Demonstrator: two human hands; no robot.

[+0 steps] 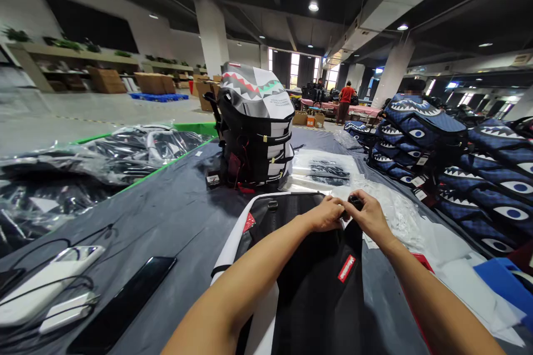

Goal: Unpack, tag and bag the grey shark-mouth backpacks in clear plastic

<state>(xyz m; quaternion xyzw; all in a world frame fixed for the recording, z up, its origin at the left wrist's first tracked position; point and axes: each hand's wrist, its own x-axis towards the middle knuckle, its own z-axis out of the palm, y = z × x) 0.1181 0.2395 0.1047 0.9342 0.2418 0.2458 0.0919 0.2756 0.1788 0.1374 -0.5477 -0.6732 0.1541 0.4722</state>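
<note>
A black backpack with white sides and a small red label lies flat in front of me, its strap side up. My left hand is closed in a pinch over the top right of the bag. Right beside it, my right hand pinches a dark piece of the backpack's strap between thumb and fingers. The fingertips of both hands meet at this strap, and they partly hide what lies between them. A black strap adjuster shows on the bag's upper left.
Behind the bag stands a stack of black and white backpacks. Blue shark-face backpacks are piled at the right, near clear plastic bags. On the left are a phone, a white power bank, cables and plastic-wrapped bags.
</note>
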